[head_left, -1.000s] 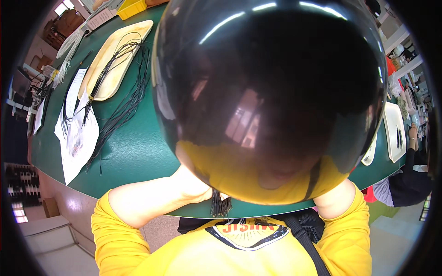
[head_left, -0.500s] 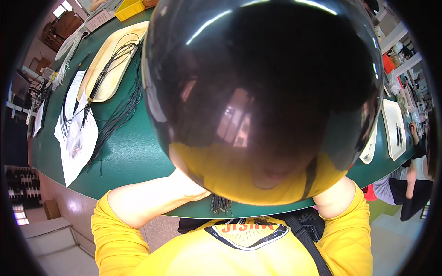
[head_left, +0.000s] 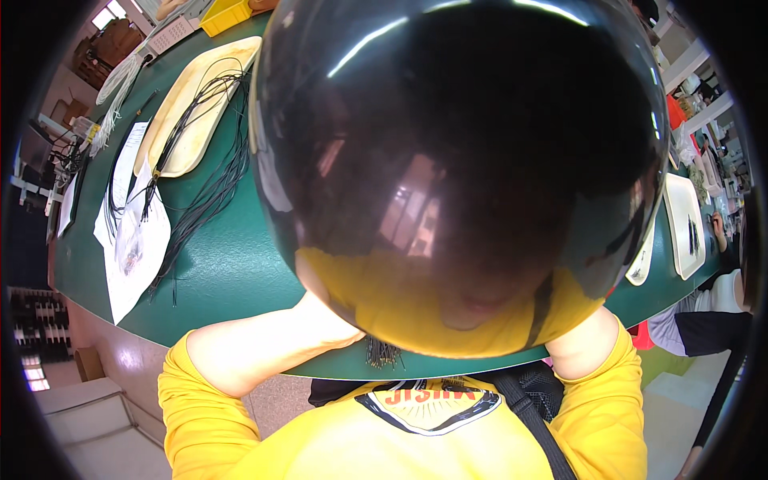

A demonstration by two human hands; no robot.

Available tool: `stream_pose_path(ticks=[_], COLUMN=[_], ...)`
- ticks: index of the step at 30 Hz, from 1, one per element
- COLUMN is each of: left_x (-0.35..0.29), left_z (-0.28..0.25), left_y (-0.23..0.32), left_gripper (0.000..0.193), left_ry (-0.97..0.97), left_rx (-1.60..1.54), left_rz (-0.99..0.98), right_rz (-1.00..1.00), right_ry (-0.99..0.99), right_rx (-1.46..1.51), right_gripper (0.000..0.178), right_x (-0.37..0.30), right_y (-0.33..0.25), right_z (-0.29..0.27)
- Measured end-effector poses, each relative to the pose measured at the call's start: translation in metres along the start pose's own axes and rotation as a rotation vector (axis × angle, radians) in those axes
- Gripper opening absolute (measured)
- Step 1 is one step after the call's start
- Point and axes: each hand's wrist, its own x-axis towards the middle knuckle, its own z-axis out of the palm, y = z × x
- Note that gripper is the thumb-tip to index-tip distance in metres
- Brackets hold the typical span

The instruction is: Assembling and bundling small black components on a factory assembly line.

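Observation:
A large glossy dark rounded shield (head_left: 448,184) fills the middle of the view and reflects lights and a yellow sleeve. My left hand (head_left: 336,326) shows only its wrist end at the shield's lower left rim; its fingers are hidden. My right forearm (head_left: 588,344) goes behind the lower right rim, and that hand is wholly covered. A bundle of thin black cables (head_left: 382,352) with small pale tips sticks out below the shield at the table's near edge, close to my left hand. Whether either hand holds it cannot be seen.
On the green table (head_left: 224,264), a cream tray (head_left: 192,136) lies at the left under long black cables (head_left: 212,188), beside white papers (head_left: 120,280). A white tray (head_left: 682,228) with dark pieces stands at the right. A yellow bin (head_left: 226,16) sits far back. Another person's dark sleeve (head_left: 712,328) shows at right.
At the far right, another person's arm has swung down and outward. My forearms and the cables stay almost where they were.

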Motion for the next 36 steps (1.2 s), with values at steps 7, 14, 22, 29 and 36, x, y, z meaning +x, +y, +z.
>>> stream_pose_path(ticks=[7, 14, 22, 29, 36], left_x=[0.004, 0.001, -0.001, -0.004, -0.003], left_z=[0.002, -0.003, 0.001, 0.000, -0.014], left_y=[0.002, -0.001, 0.003, 0.006, -0.001], left_gripper=[0.015, 0.015, 0.015, 0.015, 0.014], left_ry=[0.016, 0.032, 0.083, 0.137, 0.035], left_rx=[0.017, 0.025, 0.054, 0.044, 0.002], left_rz=[-0.021, -0.045, -0.084, -0.122, -0.063], right_rz=[-0.030, 0.031, 0.093, 0.281, 0.212], right_ry=[0.122, 0.123, 0.102, 0.257, 0.024], right_rx=[-0.089, -0.137, -0.128, 0.281, -0.295], right_gripper=[0.085, 0.088, 0.092, 0.096, 0.075], right_x=[-0.001, 0.000, 0.000, -0.008, 0.006], right_y=[-0.003, -0.003, -0.007, 0.000, -0.025], right_z=[0.005, 0.007, 0.013, 0.002, 0.019])
